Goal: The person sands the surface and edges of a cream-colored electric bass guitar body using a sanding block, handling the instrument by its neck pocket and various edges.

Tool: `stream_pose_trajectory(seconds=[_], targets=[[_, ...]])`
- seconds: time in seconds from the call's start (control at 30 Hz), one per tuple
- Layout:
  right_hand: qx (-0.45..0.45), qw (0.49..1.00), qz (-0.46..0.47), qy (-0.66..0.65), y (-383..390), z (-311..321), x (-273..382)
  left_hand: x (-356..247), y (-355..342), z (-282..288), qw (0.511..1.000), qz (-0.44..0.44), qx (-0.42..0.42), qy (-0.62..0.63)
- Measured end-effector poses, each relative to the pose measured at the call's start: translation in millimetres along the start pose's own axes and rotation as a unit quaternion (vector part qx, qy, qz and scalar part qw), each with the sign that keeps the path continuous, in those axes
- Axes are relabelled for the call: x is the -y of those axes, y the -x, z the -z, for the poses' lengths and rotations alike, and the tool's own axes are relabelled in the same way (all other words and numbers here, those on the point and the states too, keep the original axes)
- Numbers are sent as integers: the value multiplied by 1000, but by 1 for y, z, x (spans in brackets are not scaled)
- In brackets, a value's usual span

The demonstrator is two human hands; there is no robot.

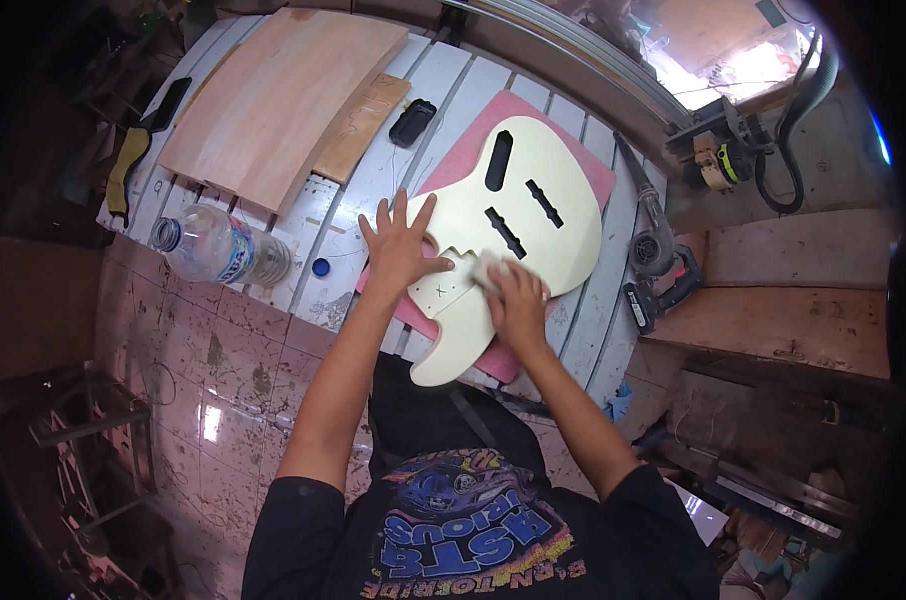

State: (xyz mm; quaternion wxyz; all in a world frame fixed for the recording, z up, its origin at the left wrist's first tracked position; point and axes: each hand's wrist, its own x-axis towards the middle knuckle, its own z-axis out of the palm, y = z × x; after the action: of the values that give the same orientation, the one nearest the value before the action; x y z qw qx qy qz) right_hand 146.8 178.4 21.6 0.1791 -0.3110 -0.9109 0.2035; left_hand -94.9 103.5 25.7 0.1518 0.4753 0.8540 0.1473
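A cream-coloured electric guitar body (568,190) with dark routed slots lies flat on a pink pad (601,178) on the slatted table. My left hand (400,245) is spread open on its upper left edge, the thumb beside the bare neck pocket (440,293). Close to that pocket's right side, my right hand (519,305) is closed around a small pale block (487,270), pressed against the body's face. The hand partly covers the block, and its exact kind is unclear.
Left on the slatted table (328,255) are a wide wooden panel (283,95), a clear plastic bottle (223,245) on its side and a blue cap (321,267). A small black case (413,122) sits behind the guitar body. A cordless blower (655,255) lies along the right edge.
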Motion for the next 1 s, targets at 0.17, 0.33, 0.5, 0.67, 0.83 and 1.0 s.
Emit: stream_pose_trajectory(seconds=[0.17,0.33,0.5,0.67,0.83,1.0], targets=[[-7,1000,-15,4,-15,-6,1,1,0,0,1000,4,16,4],[23,1000,1,5,41,8,14,4,3,1,1000,11,9,-2],[-13,998,-67,-9,-25,-3,-4,-5,-2,-2,1000,-5,5,3],[24,999,2,26,75,-11,58,7,3,-1,1000,5,10,4],[6,1000,-15,16,24,-1,16,-1,0,0,1000,-2,11,4],[-7,996,-83,44,35,-20,32,-2,1,0,1000,-1,17,3]])
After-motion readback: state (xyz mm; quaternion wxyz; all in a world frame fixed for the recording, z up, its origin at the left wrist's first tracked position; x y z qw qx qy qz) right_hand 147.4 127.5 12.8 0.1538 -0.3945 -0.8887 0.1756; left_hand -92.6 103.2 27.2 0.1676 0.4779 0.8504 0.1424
